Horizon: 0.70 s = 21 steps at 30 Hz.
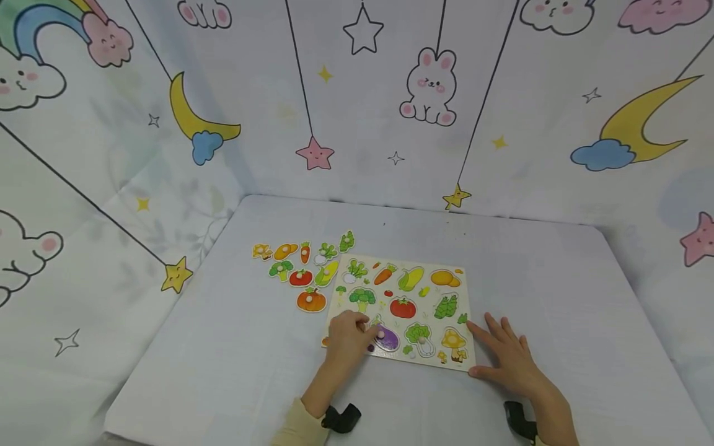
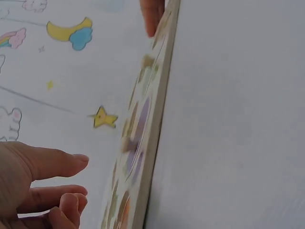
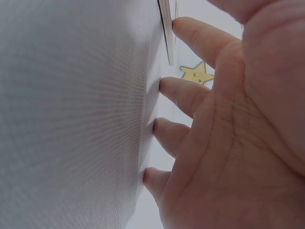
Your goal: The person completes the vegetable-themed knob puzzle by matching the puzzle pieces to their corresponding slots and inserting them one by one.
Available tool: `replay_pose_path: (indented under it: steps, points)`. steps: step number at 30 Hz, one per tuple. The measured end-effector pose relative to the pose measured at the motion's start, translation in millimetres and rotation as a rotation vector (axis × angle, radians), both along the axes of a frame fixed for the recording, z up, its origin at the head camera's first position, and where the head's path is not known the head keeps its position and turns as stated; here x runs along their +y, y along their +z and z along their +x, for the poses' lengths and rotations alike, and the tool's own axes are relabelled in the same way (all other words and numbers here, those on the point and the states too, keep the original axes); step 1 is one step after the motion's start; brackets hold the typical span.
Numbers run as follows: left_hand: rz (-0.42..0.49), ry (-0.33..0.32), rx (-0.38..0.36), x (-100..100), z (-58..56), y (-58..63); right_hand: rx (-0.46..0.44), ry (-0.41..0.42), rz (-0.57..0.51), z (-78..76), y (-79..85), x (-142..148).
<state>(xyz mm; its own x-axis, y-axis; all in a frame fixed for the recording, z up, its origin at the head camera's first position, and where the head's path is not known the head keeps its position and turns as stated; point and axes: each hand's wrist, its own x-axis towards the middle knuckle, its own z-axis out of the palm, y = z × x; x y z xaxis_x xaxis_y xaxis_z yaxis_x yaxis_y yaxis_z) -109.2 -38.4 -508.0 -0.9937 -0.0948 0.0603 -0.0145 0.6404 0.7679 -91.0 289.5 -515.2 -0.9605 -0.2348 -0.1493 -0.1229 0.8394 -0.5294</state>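
A light puzzle board (image 1: pixel 425 314) printed with vegetables lies flat on the white table. My left hand (image 1: pixel 347 341) hovers over its lower left part, near the purple eggplant piece (image 1: pixel 388 341), which has a small knob. In the left wrist view, this hand (image 2: pixel 43 186) is apart from the board, thumb and fingers separated, with nothing held. A knobbed leafy-green piece (image 1: pixel 419 334) lies in the board beside the eggplant. My right hand (image 1: pixel 510 359) has its fingers spread at the board's right edge. One finger (image 3: pixel 200 37) touches that edge; other fingertips rest on the table.
Several loose vegetable pieces lie left of the board, among them a pumpkin (image 1: pixel 311 301), a tomato (image 1: pixel 300 278), a broccoli (image 1: pixel 281 270) and a carrot (image 1: pixel 305 253). A cloth (image 1: pixel 362 99) printed with moons, stars and a rabbit hangs behind the table.
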Motion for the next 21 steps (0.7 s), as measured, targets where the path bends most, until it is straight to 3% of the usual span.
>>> replay_pose_path:
  steps: [5, 8, 11, 15, 21]
  points:
    - [0.003, 0.104, 0.115, -49, -20.3, 6.0, 0.004, 0.006, 0.007, -0.2, -0.9, 1]
    - [-0.005, 0.176, 0.121, -80, -32.1, 3.1, 0.005, 0.006, 0.014, -0.2, -1.3, 1]
    - [-0.011, 0.22, 0.079, -102, -40.1, -2.8, 0.002, 0.005, 0.016, -0.1, -1.5, 2]
    - [-0.016, 0.23, 0.024, -118, -45.0, -9.0, -0.003, 0.005, 0.008, -0.1, -2.4, 2]
    - [-0.021, 0.194, -0.003, -121, -47.4, -12.7, -0.005, 0.0, 0.004, 0.2, -1.7, 1]
